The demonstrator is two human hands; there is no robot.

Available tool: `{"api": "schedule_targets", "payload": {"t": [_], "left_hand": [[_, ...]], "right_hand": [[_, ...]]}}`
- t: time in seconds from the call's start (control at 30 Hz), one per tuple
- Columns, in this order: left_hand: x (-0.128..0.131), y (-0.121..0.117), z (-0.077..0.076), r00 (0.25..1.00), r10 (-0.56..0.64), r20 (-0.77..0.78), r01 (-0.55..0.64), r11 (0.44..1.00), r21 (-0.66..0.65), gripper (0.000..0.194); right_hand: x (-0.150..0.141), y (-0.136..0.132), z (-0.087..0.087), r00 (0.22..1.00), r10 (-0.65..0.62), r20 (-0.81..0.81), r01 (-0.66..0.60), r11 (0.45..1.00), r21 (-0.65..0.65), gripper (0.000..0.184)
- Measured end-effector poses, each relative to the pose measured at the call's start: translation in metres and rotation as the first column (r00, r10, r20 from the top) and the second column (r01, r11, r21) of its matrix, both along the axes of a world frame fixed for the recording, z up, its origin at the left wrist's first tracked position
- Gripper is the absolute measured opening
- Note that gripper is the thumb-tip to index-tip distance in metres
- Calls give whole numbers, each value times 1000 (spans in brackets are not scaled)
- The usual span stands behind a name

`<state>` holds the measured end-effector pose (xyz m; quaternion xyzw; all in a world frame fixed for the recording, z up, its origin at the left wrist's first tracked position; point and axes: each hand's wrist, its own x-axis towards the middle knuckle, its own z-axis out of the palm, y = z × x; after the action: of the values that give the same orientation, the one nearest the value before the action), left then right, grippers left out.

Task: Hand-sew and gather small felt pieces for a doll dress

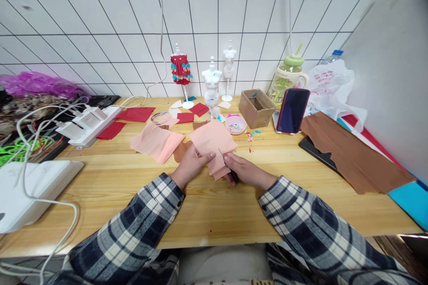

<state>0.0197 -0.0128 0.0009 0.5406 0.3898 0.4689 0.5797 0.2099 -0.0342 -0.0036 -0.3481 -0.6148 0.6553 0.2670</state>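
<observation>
My left hand (192, 164) is closed on a thin peach sheet (214, 136), which looks like crepe paper, thumb lying on top near its lower left edge. In my right hand (246, 169) is a pair of scissors with dark handles (234, 177). Their slim blade shows over the sheet, and a narrow part of the sheet hangs down beside it. Whether the blades are apart I cannot tell. Left of my hands lies another creased peach sheet (157, 142), with a brown piece (181, 151) partly hidden by my left hand.
Behind stand white mini dress forms (211, 84), one in a red ruffled dress (181, 69). A pink bowl (236, 125) of small bits, a cardboard box (257, 107) and a phone (293, 111) stand right. Brown sheets (357, 156) lie far right; a power strip (90, 127) and cables sit left.
</observation>
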Motion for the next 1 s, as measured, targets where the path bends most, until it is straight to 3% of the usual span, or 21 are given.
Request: {"api": "schedule_targets", "payload": {"t": [0.23,1.0], "left_hand": [[2,-4,2,994,-109,-2,109,993,-33,67],[3,-2,-2,999,-37,-7,37,999,22,68]], "right_hand": [[0,0,-1,1000,-21,12,21,1000,-11,51],[0,0,-3,999,-35,14,35,999,9,50]]}}
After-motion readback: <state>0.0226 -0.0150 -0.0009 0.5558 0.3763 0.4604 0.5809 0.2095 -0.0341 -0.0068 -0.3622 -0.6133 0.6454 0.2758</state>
